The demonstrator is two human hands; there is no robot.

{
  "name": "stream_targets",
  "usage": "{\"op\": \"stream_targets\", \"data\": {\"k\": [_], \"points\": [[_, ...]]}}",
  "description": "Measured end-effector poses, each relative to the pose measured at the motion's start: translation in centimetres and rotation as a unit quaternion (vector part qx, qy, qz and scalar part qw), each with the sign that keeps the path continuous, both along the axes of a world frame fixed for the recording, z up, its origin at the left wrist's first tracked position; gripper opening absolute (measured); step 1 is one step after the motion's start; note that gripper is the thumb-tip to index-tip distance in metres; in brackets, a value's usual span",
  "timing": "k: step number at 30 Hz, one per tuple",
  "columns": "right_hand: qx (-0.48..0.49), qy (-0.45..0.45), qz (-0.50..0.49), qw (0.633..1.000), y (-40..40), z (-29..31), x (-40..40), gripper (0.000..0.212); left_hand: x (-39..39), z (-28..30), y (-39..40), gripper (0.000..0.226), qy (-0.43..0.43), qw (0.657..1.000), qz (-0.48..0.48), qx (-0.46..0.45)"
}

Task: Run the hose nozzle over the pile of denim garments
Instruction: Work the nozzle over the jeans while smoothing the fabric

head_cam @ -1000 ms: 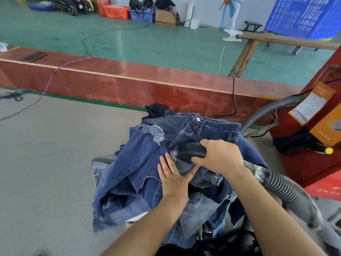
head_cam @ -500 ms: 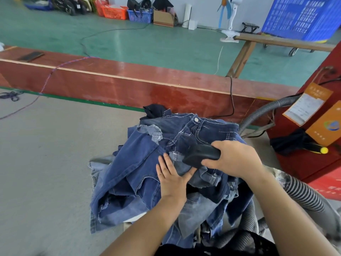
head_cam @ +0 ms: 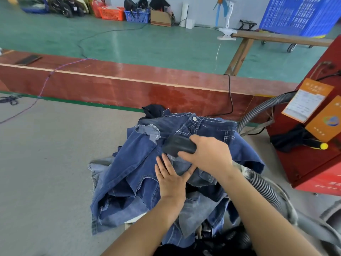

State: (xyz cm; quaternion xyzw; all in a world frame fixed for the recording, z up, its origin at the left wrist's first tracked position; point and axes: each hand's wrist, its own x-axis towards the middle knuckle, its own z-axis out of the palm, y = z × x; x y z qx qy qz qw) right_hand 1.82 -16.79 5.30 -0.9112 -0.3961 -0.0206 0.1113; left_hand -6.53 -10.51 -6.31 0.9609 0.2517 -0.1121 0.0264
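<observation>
The left hand [head_cam: 170, 179] lies flat, fingers straight, pressing on the pile of denim garments [head_cam: 147, 172]. Just beyond it the right hand [head_cam: 208, 156] grasps the black hose nozzle [head_cam: 178, 145], its mouth resting on the top pair of jeans. The ribbed grey hose [head_cam: 263, 189] trails off the pile's right side, beside a red machine [head_cam: 313, 163]. The pile sits on a grey surface [head_cam: 46, 172]. Behind the pile runs a red wooden board [head_cam: 110, 84], then green floor [head_cam: 147, 47].

Print on the orange tags [head_cam: 308, 101] on the red machine [head_cam: 313, 163] is too blurred to read.
</observation>
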Motion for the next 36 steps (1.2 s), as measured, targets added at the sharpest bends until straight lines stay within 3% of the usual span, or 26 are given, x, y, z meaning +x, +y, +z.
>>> {"op": "stream_targets", "data": {"k": [4, 8, 14, 23, 29, 33, 36], "points": [[0.056, 0.036, -0.021, 0.998, -1.7, 2.3, 1.1, 0.033, 0.0, 0.7, -0.7, 0.117, 0.002, 1.000, 0.018, 0.018], [-0.026, -0.011, -0.005, 1.000, -3.1, 1.7, 0.7, 0.033, 0.0, 0.7, -1.0, 0.117, 0.020, 1.000, 0.017, 0.007], [-0.108, -0.056, 0.019, 0.992, -2.2, -0.3, 0.1, 0.036, 0.1, 0.8, -1.5, 0.096, 0.053, 0.998, 0.037, 0.008], [-0.097, -0.068, 0.030, 0.993, 1.2, -1.6, -1.7, 0.038, 0.3, 0.4, -1.0, 0.074, 0.048, 0.997, 0.066, 0.004], [0.016, 0.009, -0.008, 1.000, 0.1, 1.4, -0.2, 0.034, 0.2, 0.0, -0.9, 0.105, 0.004, 0.999, 0.033, -0.002], [-0.038, -0.016, -0.005, 0.999, -2.5, 2.1, 0.6, 0.033, 0.1, 0.0, -1.0, 0.112, -0.001, 1.000, 0.013, -0.001], [-0.092, -0.017, 0.010, 0.996, -3.2, 1.2, 0.3, 0.035, 0.1, 0.0, -1.1, 0.100, 0.025, 0.999, 0.021, 0.010]]}}
